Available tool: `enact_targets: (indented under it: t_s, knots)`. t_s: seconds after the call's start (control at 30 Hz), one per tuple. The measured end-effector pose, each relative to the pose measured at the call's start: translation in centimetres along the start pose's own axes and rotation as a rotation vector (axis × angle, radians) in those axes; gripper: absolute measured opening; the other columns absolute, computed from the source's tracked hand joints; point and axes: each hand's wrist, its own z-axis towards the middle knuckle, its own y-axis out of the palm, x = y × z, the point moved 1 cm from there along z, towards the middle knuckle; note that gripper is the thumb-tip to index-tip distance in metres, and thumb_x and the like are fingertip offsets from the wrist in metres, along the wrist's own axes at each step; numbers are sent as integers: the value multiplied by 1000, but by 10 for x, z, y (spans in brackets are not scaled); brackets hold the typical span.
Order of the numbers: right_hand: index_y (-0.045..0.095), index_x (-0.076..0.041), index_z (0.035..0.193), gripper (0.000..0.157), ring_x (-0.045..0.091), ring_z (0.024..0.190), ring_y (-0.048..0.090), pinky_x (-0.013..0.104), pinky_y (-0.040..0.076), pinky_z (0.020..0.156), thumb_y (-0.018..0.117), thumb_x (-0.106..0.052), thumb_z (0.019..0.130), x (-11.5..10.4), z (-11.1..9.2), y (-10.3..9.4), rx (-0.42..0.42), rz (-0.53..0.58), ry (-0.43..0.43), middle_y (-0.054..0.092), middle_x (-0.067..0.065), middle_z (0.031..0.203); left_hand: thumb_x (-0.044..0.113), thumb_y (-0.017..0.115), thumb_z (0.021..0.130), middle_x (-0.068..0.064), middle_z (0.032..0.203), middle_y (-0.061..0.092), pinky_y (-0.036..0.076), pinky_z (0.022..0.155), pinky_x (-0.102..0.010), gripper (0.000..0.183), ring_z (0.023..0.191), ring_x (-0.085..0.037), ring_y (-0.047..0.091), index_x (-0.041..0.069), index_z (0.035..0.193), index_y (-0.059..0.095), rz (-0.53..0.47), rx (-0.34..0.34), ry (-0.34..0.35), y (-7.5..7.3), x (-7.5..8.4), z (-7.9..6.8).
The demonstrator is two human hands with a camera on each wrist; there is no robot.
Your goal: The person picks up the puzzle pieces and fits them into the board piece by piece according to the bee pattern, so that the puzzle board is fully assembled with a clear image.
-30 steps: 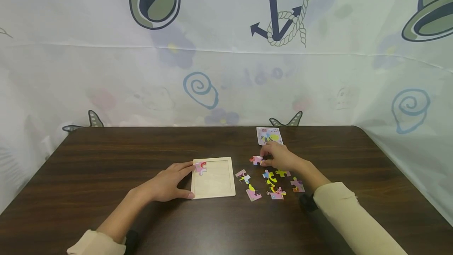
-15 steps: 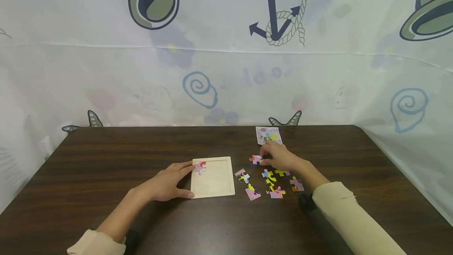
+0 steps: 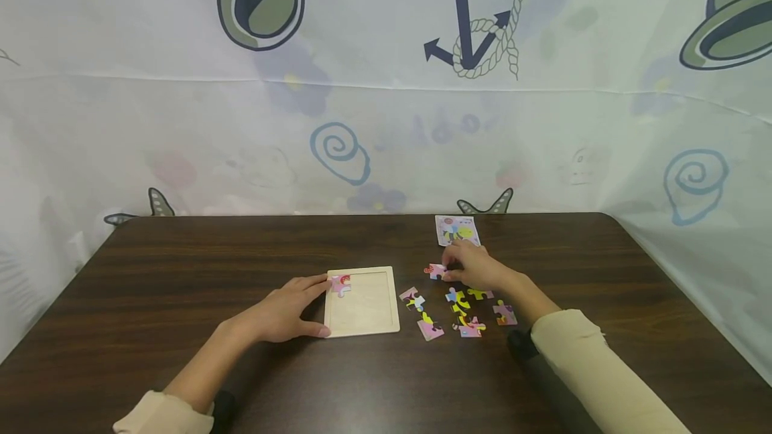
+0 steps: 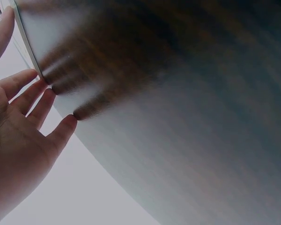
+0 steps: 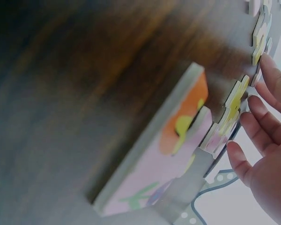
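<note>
My left hand [image 3: 283, 310] rests at the left side of a shallow wooden puzzle tray [image 3: 395, 307], thumb and fingers spread along its edge. In the left wrist view the fingertips of that hand [image 4: 25, 136] touch the tray's rim and the tabletop. One pink and red jigsaw piece [image 3: 340, 284] lies in the tray's upper left corner. To the right, my right hand [image 3: 473, 266] pinches a pink jigsaw piece with a red print [image 3: 435, 271] at its right end, low on the table. The fingers partly hide that piece.
Several loose jigsaw pieces [image 3: 430, 328] lie between the tray and my right forearm. An orange and pink piece [image 5: 154, 173] looms large in the right wrist view. A printed bee picture card [image 3: 456, 228] lies at the table's far edge, before a patterned curtain [image 3: 386, 119].
</note>
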Motion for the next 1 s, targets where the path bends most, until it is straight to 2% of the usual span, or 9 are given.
enact_targets:
  t_s: [0.33,0.57,0.8,1.0]
  knots:
    - [58,-9,87,14,19,85,48,41,32,73,69,-16,82,1,0,0,9,-15,-19,52,0,86,42,70,77,-18,141,33,27,94,-60,81,127,-38,30,2,138,37,7,-11,-12,-1,0,0]
    - [57,-9,87,14,18,83,49,43,32,76,68,-16,83,-5,3,-5,-23,-6,-29,53,-1,85,42,70,77,-18,141,33,28,94,-59,80,126,-38,30,1,138,37,13,-10,-6,-2,1,0]
    - [57,-7,88,14,14,75,49,31,43,70,66,-16,85,-26,13,-8,-37,42,-59,54,-3,81,42,70,76,-19,140,34,29,93,-59,80,125,-39,32,0,137,38,22,-3,8,-2,2,-1]
    - [58,-6,90,15,14,75,48,31,41,71,67,-16,84,-47,21,-5,-17,20,-113,54,-2,82,42,70,77,-19,140,34,30,93,-59,80,125,-38,32,1,137,38,27,0,12,-2,3,-1]
